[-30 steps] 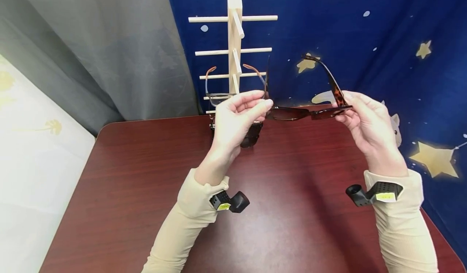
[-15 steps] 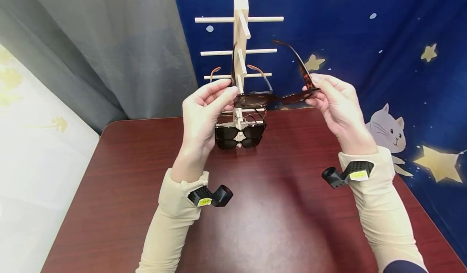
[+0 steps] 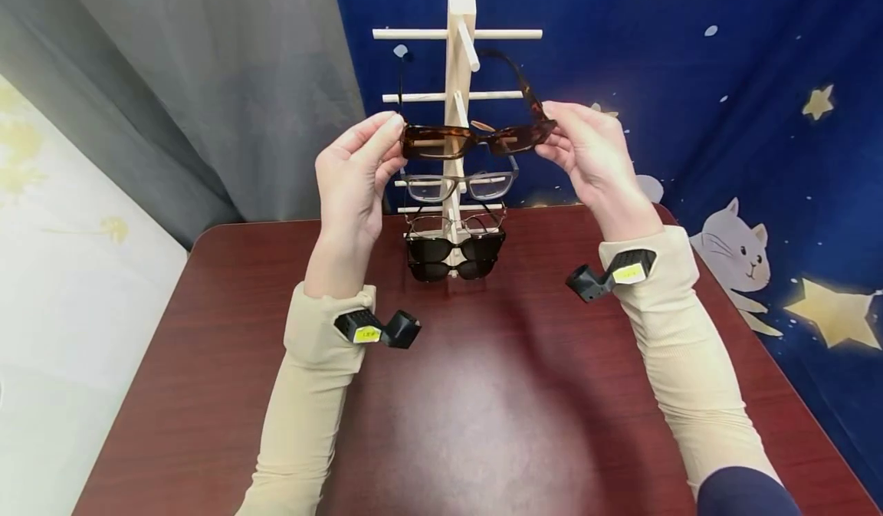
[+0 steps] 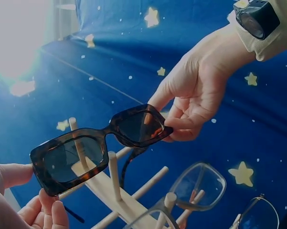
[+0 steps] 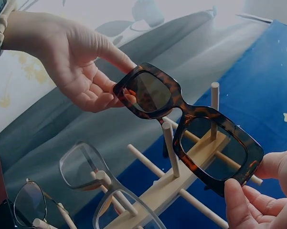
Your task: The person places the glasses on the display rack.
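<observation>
Tortoiseshell sunglasses (image 3: 438,142) with dark lenses are held up between both hands, temples open and pointing at the wooden eyewear stand (image 3: 458,67). My left hand (image 3: 353,163) pinches one end of the front between thumb and fingers. The other end is pinched by my right hand (image 3: 597,156), near the hinge. In the head view the sunglasses overlap the stand between its upper pegs and the clear-framed glasses (image 3: 428,188). The right wrist view shows the front of the sunglasses (image 5: 183,107) slanting before the stand's post.
Below the clear pair on the stand hang thin wire-rimmed glasses (image 3: 426,225) and two black sunglasses (image 3: 431,250). The top crossbar (image 3: 510,34) carries nothing. A reddish-brown table (image 3: 228,332) lies beneath, with a grey curtain (image 3: 276,79) and a starry blue curtain (image 3: 676,102) behind.
Both hands have carried the tortoiseshell sunglasses left and upward, from the right side of the stand to in front of it. Their front has tipped, showing more of the lenses.
</observation>
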`<state>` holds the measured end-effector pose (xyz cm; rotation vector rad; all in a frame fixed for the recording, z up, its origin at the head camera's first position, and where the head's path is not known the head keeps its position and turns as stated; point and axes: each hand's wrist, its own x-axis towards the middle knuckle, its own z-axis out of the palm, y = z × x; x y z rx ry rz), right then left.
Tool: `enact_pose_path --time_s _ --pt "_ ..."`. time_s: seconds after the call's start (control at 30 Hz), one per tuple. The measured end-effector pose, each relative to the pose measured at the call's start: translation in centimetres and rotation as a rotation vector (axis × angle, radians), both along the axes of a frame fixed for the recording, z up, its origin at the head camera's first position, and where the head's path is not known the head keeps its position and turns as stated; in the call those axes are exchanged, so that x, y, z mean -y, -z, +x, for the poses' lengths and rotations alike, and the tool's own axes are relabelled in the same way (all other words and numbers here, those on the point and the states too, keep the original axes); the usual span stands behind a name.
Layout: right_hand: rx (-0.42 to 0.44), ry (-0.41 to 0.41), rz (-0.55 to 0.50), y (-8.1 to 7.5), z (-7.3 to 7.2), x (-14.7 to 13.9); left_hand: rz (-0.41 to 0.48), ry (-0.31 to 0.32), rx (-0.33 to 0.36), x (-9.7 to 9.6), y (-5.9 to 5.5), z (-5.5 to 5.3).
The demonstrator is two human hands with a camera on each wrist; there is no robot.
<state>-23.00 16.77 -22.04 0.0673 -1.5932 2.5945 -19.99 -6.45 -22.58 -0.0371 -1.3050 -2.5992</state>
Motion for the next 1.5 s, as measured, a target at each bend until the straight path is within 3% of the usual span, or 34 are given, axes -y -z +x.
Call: enact_pose_path --time_s 0.17,0.37,0.67,1.07,1.37,1.5 --pt "0.052 0.024 0.053 -0.3 -1.2 0.6 0.067 0.006 0.069 0.2 -0.1 -1.4" --pt "0.083 0.029 0.052 -0.4 -1.9 0.8 0.101 -0.005 0.136 0.1 -0.1 -2.3" --pt "0.114 0.003 0.071 0.0 -2.5 0.7 0.082 -0.021 0.155 0.1 0.2 -3.1" --pt "0.115 -0.009 0.090 0.3 -2.1 0.3 -0.019 -0.009 0.177 0.5 0.5 -3.2" --pt "0.087 -0.039 0.124 1.2 -0.7 -0.7 -0.068 -0.014 0.157 1.6 1.6 -2.7" --pt "0.023 -0.059 0.141 2.7 0.5 -1.4 -0.168 -0.016 0.119 2.4 3.0 -1.8"
